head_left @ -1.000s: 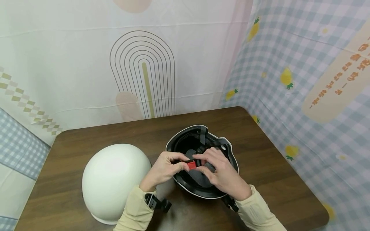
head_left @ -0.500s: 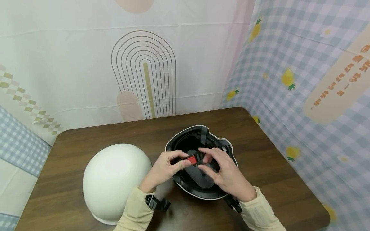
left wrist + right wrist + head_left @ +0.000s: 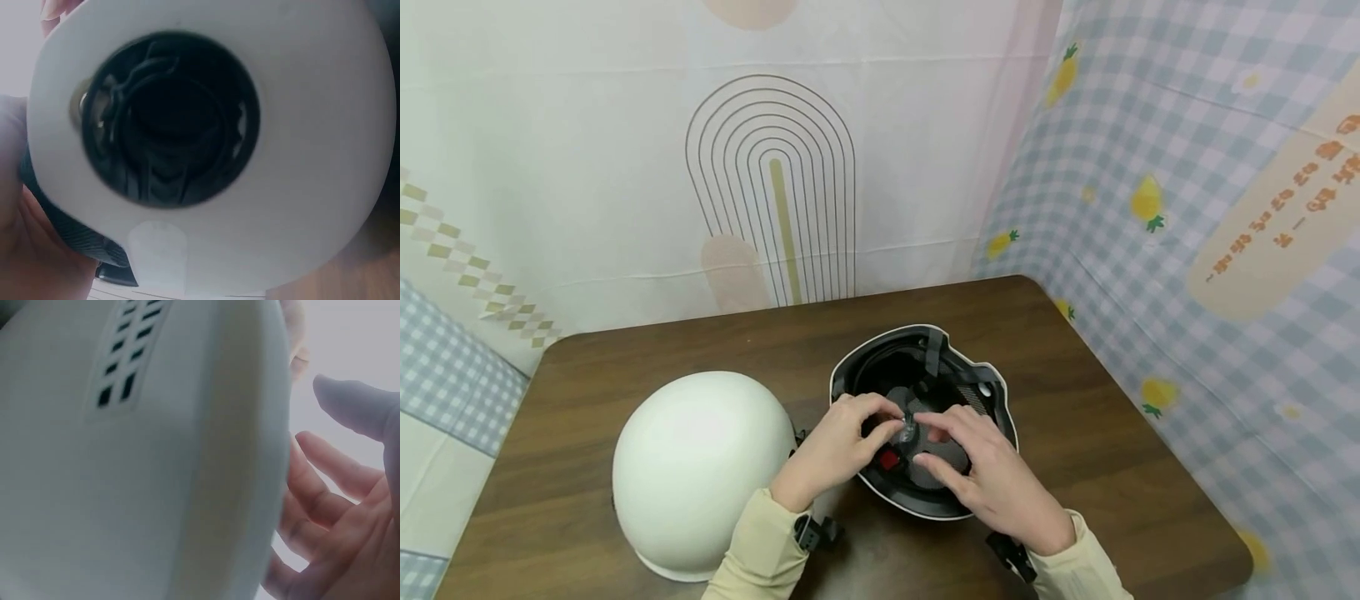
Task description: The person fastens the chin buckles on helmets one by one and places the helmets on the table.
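Observation:
An upturned white helmet (image 3: 842, 367) with a black lining lies at the table's middle, its hollow facing up. My left hand (image 3: 835, 450) reaches over its left rim, thumb and forefinger pinching a small dark, shiny piece (image 3: 908, 427) at the chin strap. Below those fingers, a red buckle part (image 3: 889, 459) hangs inside the helmet. My right hand (image 3: 992, 471) is over the right side, forefinger tip close to the small piece and thumb spread away from it. In the right wrist view its fingers (image 3: 325, 500) are spread beside the white shell (image 3: 156, 487).
A second white helmet (image 3: 700, 475) stands dome up to the left, close to my left forearm. Both rest on a brown wooden table (image 3: 1120, 483). Patterned cloth (image 3: 925, 167) hangs behind the table and along its right side.
My left fingers have let go of the red buckle part, which has dropped lower in the helmet, and have moved slightly right. My right forefinger and thumb have spread apart.

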Demonstrator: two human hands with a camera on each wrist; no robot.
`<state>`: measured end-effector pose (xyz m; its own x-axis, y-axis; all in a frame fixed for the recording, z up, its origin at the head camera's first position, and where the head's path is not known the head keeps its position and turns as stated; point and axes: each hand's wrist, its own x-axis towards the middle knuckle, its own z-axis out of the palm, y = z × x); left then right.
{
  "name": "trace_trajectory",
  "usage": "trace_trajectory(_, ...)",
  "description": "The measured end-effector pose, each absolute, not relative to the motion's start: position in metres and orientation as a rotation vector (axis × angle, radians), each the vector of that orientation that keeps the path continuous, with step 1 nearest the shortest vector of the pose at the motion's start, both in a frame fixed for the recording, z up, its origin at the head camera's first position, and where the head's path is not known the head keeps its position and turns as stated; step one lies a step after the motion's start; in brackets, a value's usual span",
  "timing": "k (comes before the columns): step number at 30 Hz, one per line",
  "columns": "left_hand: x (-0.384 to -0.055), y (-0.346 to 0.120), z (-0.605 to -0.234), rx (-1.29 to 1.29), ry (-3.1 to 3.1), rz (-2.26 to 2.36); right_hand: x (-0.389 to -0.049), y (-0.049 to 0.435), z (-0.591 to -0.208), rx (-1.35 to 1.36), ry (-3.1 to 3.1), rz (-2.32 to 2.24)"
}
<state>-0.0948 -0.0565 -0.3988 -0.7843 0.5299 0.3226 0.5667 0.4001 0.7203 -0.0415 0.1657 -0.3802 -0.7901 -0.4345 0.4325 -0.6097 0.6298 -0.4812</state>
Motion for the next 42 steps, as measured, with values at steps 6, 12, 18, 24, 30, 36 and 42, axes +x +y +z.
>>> trace_trajectory(6, -0.094, -0.057, -0.398, -0.978, -2.615, -1.367, -0.041, 0.165, -0.384, 0.851, -2.597, 0.932)
trace_trajectory(12, -0.091, -0.06, -0.4, -0.959, -2.536, -1.406, -0.039, 0.162, -0.39, 0.893, -2.669, 0.904)
trace_trajectory(18, -0.084, -0.068, -0.404, -0.902, -2.23, -1.507, -0.036, 0.158, -0.393, 0.92, -2.731, 0.892)
trace_trajectory(24, -0.078, -0.074, -0.407, -0.797, -1.998, -1.604, -0.032, 0.155, -0.395, 0.924, -2.774, 0.925)
trace_trajectory(30, -0.066, -0.076, -0.397, -0.64, -1.976, -1.608, -0.029, 0.15, -0.398, 0.972, -2.768, 0.888)
trace_trajectory(36, -0.054, -0.075, -0.389, -0.421, -2.077, -1.653, -0.026, 0.145, -0.402, 1.026, -2.745, 0.786)
trace_trajectory(42, -0.052, -0.073, -0.394, -0.263, -2.164, -1.738, -0.024, 0.14, -0.409, 1.058, -2.756, 0.683)
